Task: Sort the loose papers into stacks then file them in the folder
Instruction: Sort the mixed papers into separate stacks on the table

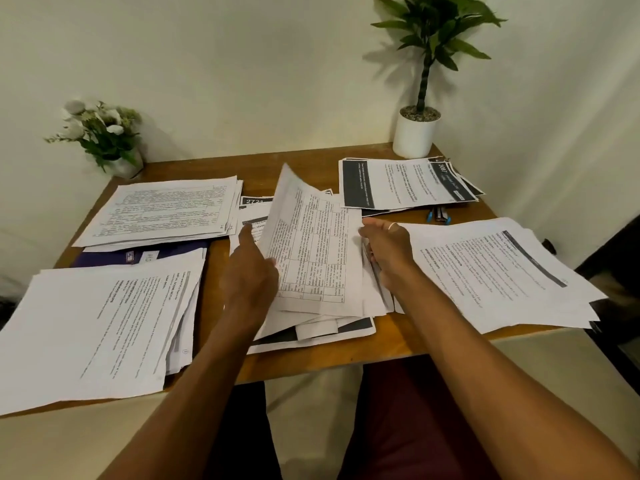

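Four sorted stacks (156,209) ring the central pile (329,327) on the worktop (398,348). The left grip (249,271) pinches a tabled sheet (311,244) raised above it; whether the right grip (388,251) at the pile's edge holds anything is unclear. Pulled carelessly, the sheet could drag neighbours askew.

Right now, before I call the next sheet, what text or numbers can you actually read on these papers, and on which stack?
"REQUIRED PROPS": near right stack.
"REQUIRED PROPS": near left stack.
"272", cut off: dark-header sheet.
Far right stack header number: blurred.
Purple folder label: blurred.
Tabled sheet in the left grip, far left stack: too small.
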Motion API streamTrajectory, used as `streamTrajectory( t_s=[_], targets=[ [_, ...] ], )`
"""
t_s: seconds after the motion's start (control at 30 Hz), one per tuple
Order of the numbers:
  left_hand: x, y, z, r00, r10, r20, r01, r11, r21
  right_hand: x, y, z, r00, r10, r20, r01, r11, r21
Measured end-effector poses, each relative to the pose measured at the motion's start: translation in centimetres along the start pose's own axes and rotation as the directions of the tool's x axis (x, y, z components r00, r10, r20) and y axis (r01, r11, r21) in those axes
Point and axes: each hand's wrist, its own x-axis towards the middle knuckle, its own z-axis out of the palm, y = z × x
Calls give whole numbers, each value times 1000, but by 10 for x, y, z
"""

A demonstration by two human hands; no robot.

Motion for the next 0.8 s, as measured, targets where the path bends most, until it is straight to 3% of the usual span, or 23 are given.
streamTrajectory(
  t_s=[0.23,0.43,0.63,0.8],
  targets=[
    [0,-4,-17,996,55,-63,-56,998,-4,-8,-6,0,999,-17,40,19,999,-38],
    [6,-3,-39,992,6,-122,-17,996,-84,-12,-7,4,994,-47,99,56,995,-86],
    [4,-8,-48,987,-4,-161,3,1000,-8,-19,-8,10,988,-39,149,55,993,-107],
    [8,-8,-57,959,8,-285,-22,999,-48,-22,-7,9,986,-33,166,51,993,-105]
  ],
)
